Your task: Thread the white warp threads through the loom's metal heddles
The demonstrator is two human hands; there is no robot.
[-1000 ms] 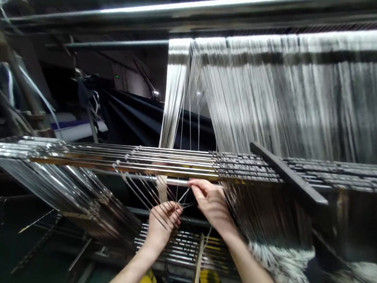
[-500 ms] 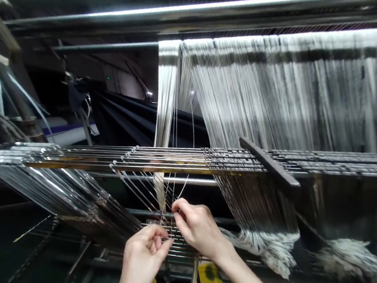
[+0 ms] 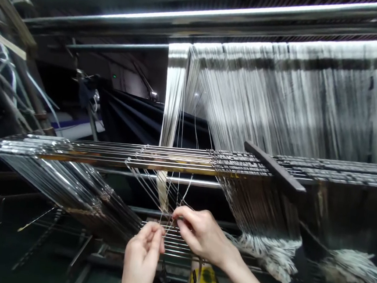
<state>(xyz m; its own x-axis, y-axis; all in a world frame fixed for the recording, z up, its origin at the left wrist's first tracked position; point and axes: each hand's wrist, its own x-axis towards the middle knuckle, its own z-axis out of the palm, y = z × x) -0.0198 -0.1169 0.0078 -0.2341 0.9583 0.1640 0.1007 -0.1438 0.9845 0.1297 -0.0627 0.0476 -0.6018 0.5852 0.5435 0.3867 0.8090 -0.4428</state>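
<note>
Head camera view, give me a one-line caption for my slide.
At a loom, the right hand pinches fine white threads beside the left hand, below a hanging sheet of white warp yarn.

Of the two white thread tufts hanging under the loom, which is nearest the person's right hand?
The white tuft nearer the middle, just beyond the right hand; the other white tuft hangs farther right.

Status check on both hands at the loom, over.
Left hand, right hand: fingertips together at fine threads. Metal loom rods directly beneath.
</note>
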